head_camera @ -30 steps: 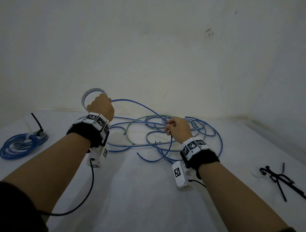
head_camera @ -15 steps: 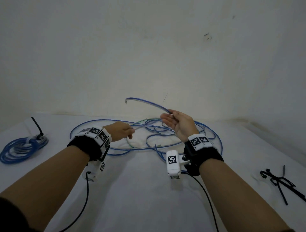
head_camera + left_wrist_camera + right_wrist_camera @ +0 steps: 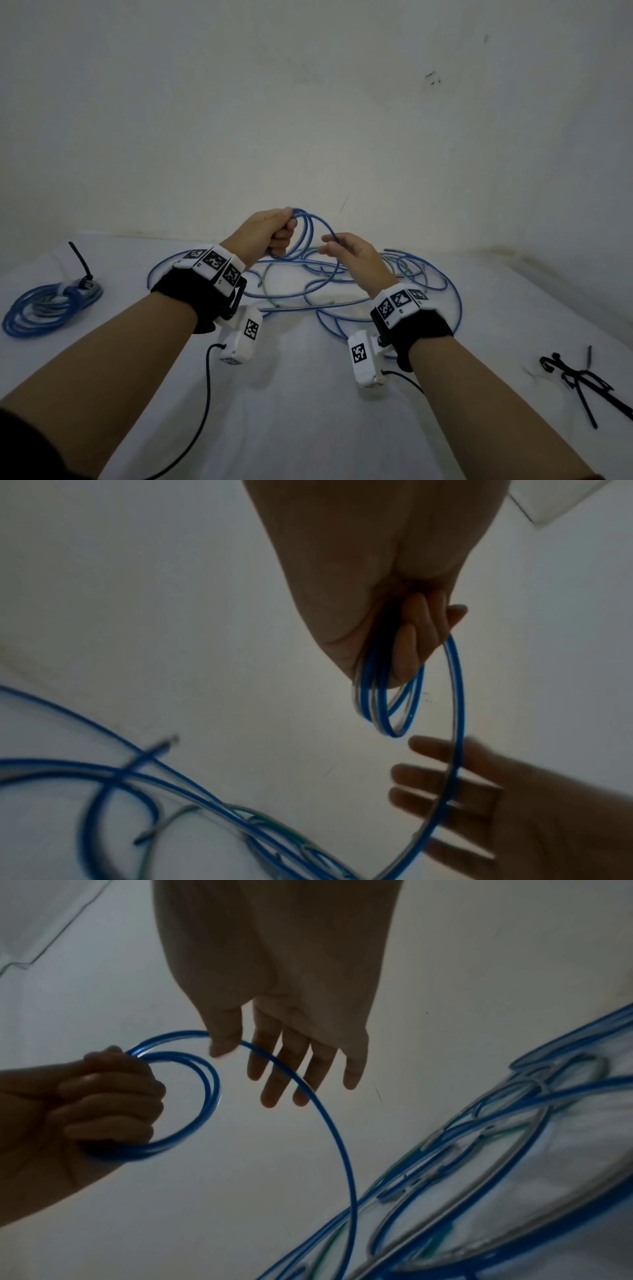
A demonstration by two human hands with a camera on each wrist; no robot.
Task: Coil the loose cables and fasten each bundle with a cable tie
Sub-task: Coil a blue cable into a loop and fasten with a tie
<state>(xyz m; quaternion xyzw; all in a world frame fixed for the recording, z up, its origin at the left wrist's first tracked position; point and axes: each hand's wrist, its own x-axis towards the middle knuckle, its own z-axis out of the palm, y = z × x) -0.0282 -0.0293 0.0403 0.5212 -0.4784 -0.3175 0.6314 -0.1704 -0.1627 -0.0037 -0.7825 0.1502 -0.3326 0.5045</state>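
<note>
Your left hand has its grip clamped round a few small loops of the blue cable, held up above the desk. Right hand is just beside it, fingers relaxed & apart w/ the cable running across them. Rest of the cable lies tangled on the desk behind your wrists. Finished bundle sits far left, spare ties far right.

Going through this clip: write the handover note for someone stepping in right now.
Left hand grips a few small loops of blue cable. Right hand is relaxed, guiding the next loop with its thumb.
Loose cables lie tangled on the table.
Done: one tied bundle, far left.
Left: finish this coil, tie it with a spare cable tie from the right, then the remaining cables.
</note>
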